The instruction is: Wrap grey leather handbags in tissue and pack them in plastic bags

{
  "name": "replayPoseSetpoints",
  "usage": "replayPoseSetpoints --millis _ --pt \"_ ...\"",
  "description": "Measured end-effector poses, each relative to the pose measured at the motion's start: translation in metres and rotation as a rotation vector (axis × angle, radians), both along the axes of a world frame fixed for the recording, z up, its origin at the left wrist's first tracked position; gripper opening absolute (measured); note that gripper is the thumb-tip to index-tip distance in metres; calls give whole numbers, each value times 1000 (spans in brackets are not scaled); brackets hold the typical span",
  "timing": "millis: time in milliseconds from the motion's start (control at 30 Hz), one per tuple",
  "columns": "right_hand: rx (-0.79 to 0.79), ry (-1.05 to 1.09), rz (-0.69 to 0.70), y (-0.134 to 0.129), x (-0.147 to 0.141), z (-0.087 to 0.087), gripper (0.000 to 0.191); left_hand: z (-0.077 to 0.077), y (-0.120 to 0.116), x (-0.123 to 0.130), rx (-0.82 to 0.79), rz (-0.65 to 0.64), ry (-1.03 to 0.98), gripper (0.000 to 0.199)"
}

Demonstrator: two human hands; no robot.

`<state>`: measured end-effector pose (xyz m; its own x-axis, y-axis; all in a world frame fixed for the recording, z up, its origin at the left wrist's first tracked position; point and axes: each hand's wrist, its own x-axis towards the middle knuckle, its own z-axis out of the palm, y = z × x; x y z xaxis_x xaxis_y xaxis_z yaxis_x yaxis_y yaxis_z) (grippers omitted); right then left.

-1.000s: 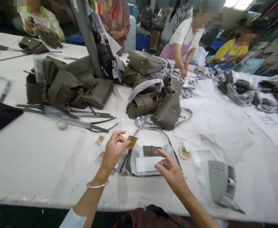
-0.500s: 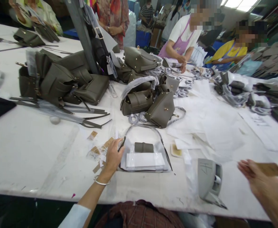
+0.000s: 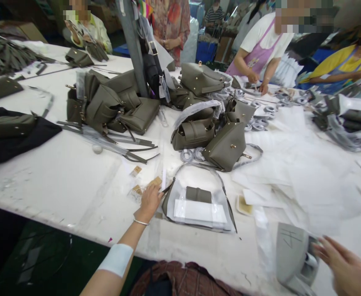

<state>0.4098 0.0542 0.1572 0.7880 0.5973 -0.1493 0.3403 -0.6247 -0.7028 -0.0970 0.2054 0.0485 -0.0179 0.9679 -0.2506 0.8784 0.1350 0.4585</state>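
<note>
A shoulder bag (image 3: 165,205), covered with clear wrap, lies in front of me. On it rest a dark olive flap or pouch (image 3: 199,194) and a white sheet (image 3: 199,210). My left hand (image 3: 150,202) is at the bag's left edge, fingers stretched out over brown paper tags (image 3: 136,189) and close to the strap end (image 3: 169,186). At the lower right, my right hand (image 3: 342,261) reaches to a grey tape dispenser (image 3: 290,253) marked with black writing. Its fingertips are beside the tape roll (image 3: 310,260); they are blurred, and what they hold is unclear.
Olive handbags (image 3: 225,148) stand beyond the wrapped bag, with a larger pile (image 3: 106,102) at the left by a metal post (image 3: 133,49). Loose straps (image 3: 112,142) lie before that pile. White sheets (image 3: 306,181) spread at right. Co-workers (image 3: 257,53) stand across the table.
My right hand has moved left to the tape dispenser, away from a brown card. The left hand has shifted slightly over the tags. The view has turned right-side down and leftward.
</note>
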Motion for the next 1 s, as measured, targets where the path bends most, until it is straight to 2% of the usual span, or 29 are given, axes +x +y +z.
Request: replayPoseSetpoints --millis 67,133,267,367,500,633,733,833,900,1000 --pt "-61 73 111 19 -33 -8 51 -2 4 -2 -18 21 -44 11" --pt "-75 140 376 39 -86 -15 48 -3 8 -6 -52 31 -118 8" --pt "55 170 919 65 -192 -23 22 -4 12 -20 -145 56 -337 12" --pt "63 180 1131 73 -234 -25 20 -1 10 -33 -211 105 -522 18" --pt "46 205 1173 86 -262 -22 19 16 7 -50 -230 203 -710 31" --pt "74 310 1077 106 -296 -8 17 53 8 -59 -229 322 -1049 38" --pt "103 467 1006 120 -328 7 18 84 8 -56 -248 284 -1129 39" --pt "84 608 995 132 -355 17 26 108 10 -49 -241 234 -1142 39" --pt "89 657 1003 138 -367 21 33 119 12 -42 -248 197 -1159 39" --pt "169 638 987 141 -374 25 46 127 17 -32 -242 163 -1196 42"
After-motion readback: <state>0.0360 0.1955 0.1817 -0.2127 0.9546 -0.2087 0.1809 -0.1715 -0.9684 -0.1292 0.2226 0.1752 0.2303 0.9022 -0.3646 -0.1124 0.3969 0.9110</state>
